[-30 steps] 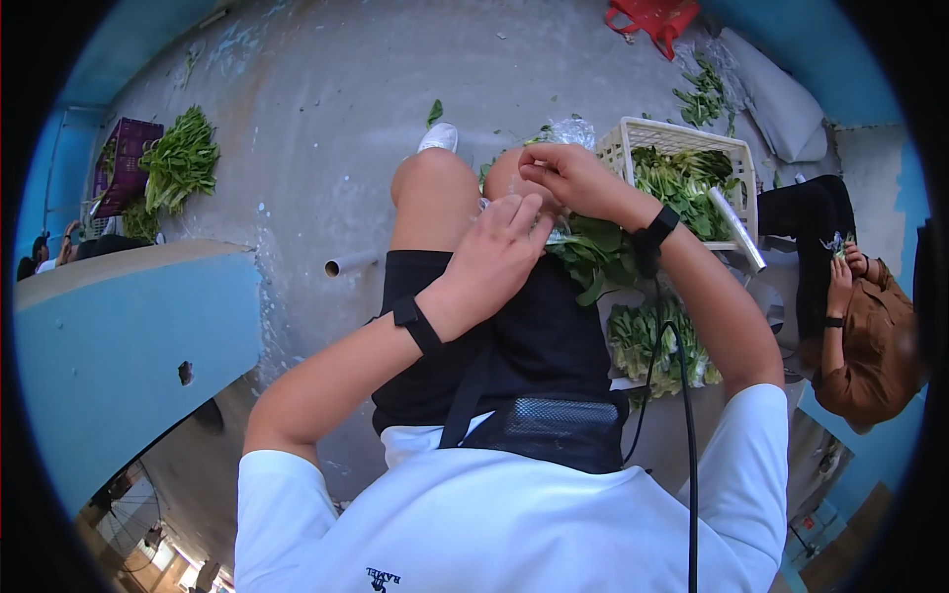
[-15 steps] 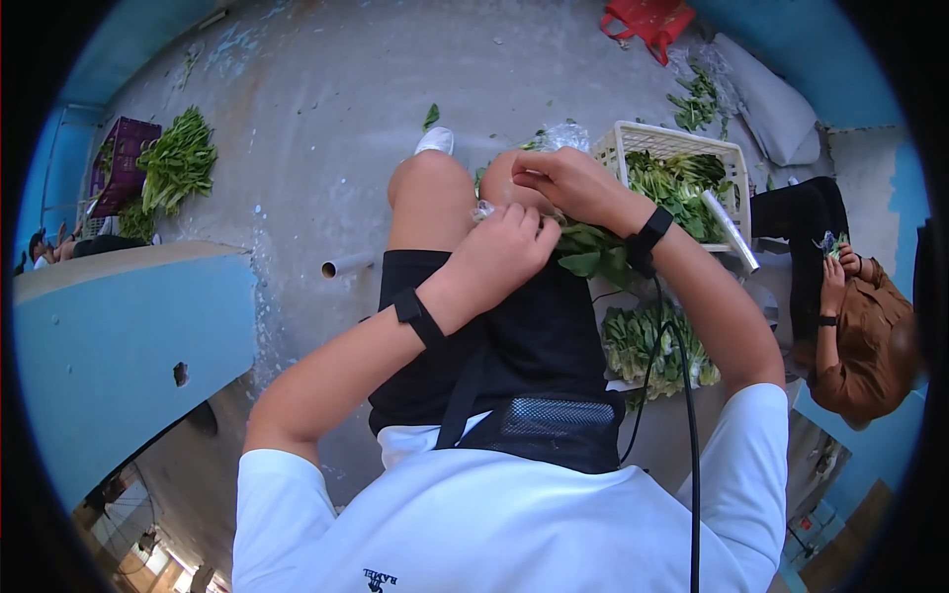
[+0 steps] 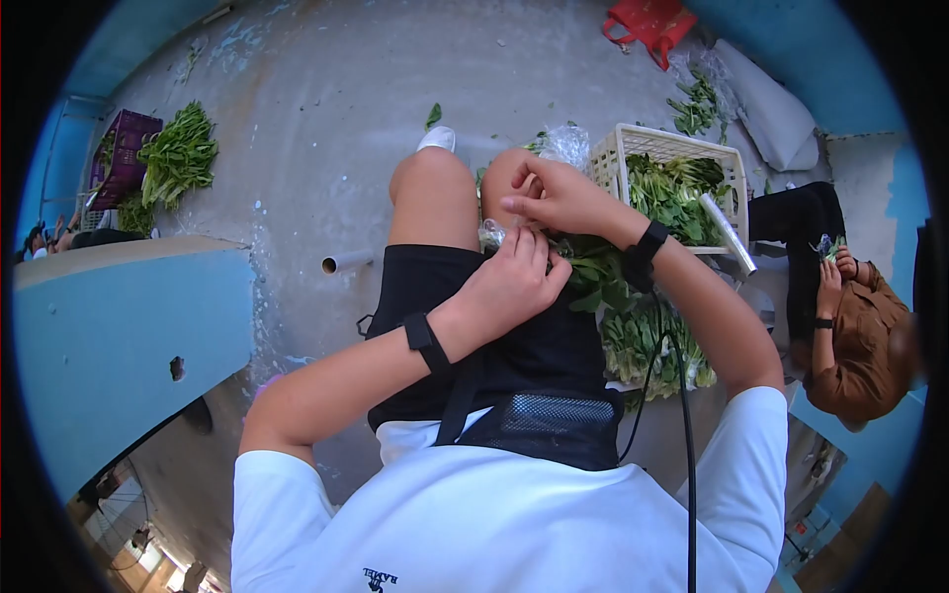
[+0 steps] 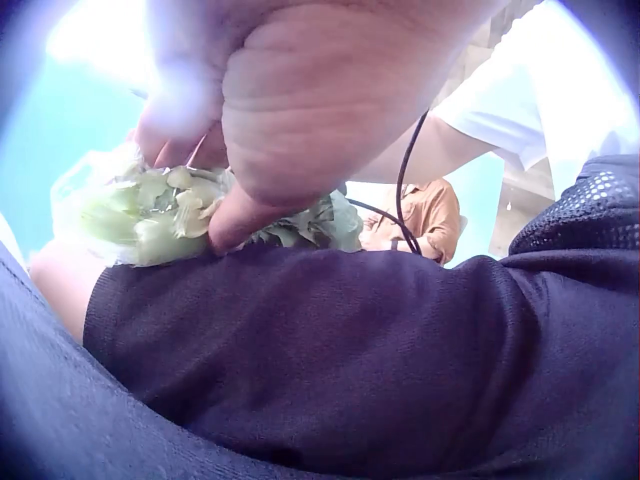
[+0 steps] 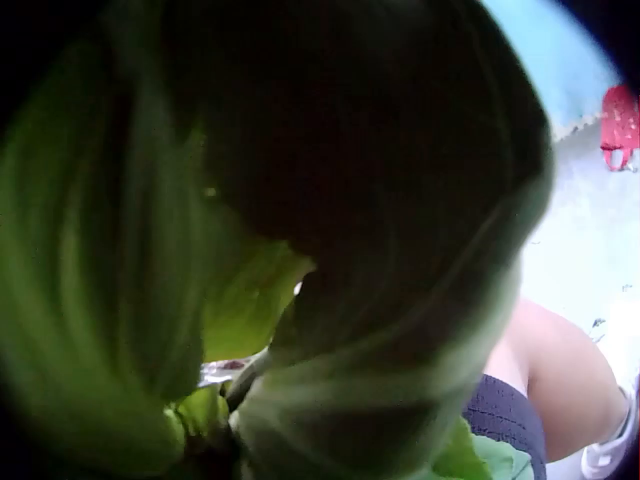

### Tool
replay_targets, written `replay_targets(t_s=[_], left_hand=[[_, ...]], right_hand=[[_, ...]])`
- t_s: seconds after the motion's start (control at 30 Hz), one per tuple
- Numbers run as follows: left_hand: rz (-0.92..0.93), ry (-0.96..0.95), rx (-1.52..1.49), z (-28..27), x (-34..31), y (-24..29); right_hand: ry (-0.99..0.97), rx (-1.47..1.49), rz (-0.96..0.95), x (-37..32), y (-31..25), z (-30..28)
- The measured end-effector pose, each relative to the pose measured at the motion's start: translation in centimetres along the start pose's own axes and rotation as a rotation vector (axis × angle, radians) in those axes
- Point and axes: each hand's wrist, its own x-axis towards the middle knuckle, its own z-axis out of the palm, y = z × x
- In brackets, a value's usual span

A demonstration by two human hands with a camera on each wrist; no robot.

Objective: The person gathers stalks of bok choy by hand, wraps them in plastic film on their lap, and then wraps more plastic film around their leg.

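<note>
In the head view my left hand (image 3: 504,282) grips a bunch of leafy greens (image 3: 598,275) above the black shorts. The left wrist view shows pale stems (image 4: 140,218) inside clear plastic, with fingers and thumb round them. Just beyond it hovers my right hand (image 3: 573,203), its fingers curled and the thumb near the index finger; I cannot tell whether film is between them. Large dark green leaves (image 5: 400,260) fill most of the right wrist view and hide the right hand there.
A white crate (image 3: 618,163) of greens stands at right, a film roll (image 3: 729,234) leaning on its edge. Loose greens (image 3: 652,346) lie below it. Further off are a purple crate (image 3: 129,153), a pipe (image 3: 346,262), a red bag (image 3: 652,25) and a seated person (image 3: 860,336). A black cable (image 3: 689,435) hangs by my right arm.
My left hand has shifted slightly down and to the right with the bunch. The right hand has turned, its thumb and index finger moving apart and its thumb lower.
</note>
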Motion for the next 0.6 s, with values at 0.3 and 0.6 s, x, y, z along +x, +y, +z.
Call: replay_targets(t_s=[0.3, 0.6], left_hand=[[0.015, 0.03, 0.038, 0.2, -0.1, 0.2], [0.018, 0.029, -0.076, 0.2, -0.6, -0.1]], right_hand=[[0.075, -0.046, -0.346, 0.7, -0.8, 0.8], [0.157, -0.003, -0.351, 0.2, -1.9, 1.5]])
